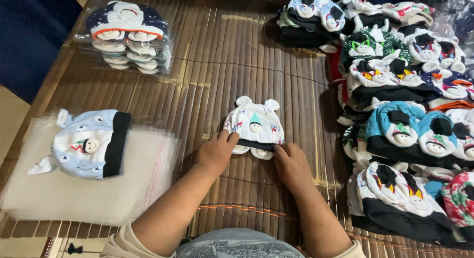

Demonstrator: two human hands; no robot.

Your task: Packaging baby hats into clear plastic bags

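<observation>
The white cap (256, 125) lies flat on the slatted surface (222, 65), ears pointing away from the person and its dark band nearest them, with its long axis running left to right between the two hands. The left hand (216, 152) rests at the cap's left lower corner and the right hand (291, 161) at its right lower corner, both equally near, fingers (232, 137) curled down onto the band's edge, pressing rather than clasping it. Left of the cap, a blue cap (89, 144) sits on a stack of clear bags (148, 159).
</observation>
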